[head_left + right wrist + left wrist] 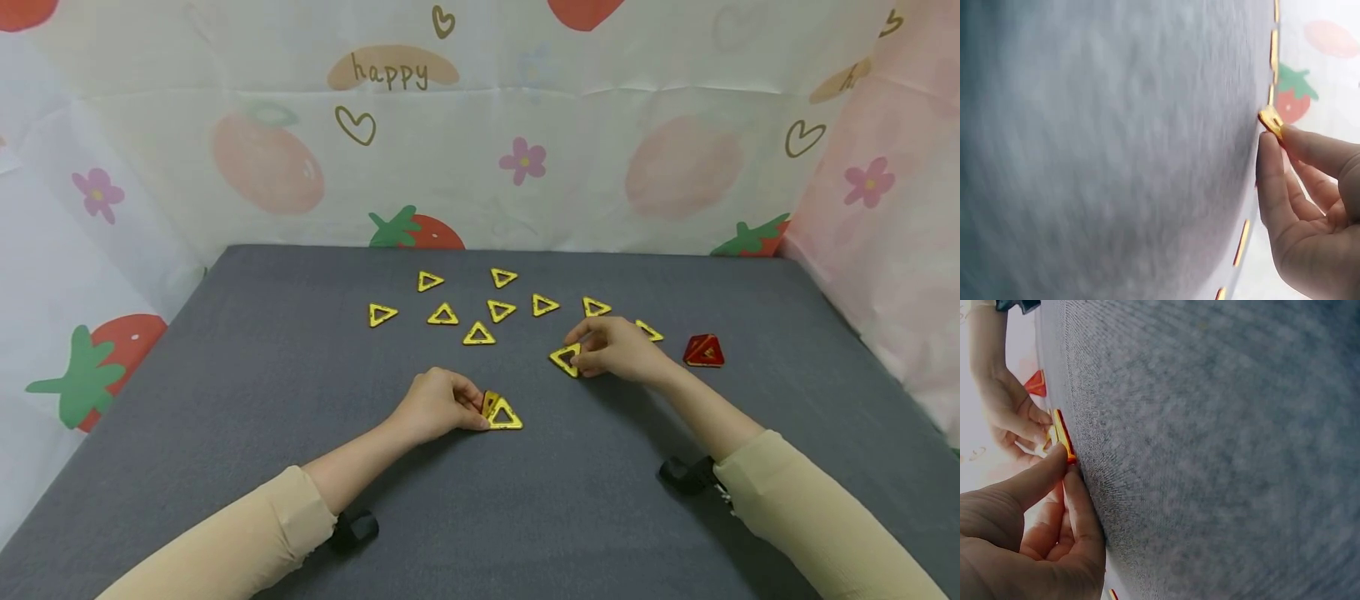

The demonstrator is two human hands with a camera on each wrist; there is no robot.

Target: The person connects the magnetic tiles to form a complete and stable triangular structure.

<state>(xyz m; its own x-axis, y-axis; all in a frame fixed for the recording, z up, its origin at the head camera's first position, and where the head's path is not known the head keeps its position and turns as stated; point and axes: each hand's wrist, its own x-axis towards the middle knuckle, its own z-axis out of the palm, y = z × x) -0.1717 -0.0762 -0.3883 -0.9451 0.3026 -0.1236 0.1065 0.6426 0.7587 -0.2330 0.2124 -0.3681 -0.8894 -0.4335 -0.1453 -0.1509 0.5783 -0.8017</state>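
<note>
My left hand (438, 406) pinches yellow triangular frame pieces (508, 424) low over the grey cloth, one leaning against another. In the left wrist view, thumb and fingers of the left hand (1054, 519) grip the piece's edge (1063, 436). To the right and farther back, my right hand (618, 348) pinches a single yellow triangle (556, 358) by its right side. The right wrist view shows that triangle (1270, 119) tilted between thumb and fingers of the right hand (1310, 206), close to the cloth.
Several yellow triangles (478, 341) lie spread over the back half of the grey table (300, 350). A red triangular shape (704, 351) stands on the right, beyond the right forearm. Printed cloth (450, 167) hangs behind and at both sides.
</note>
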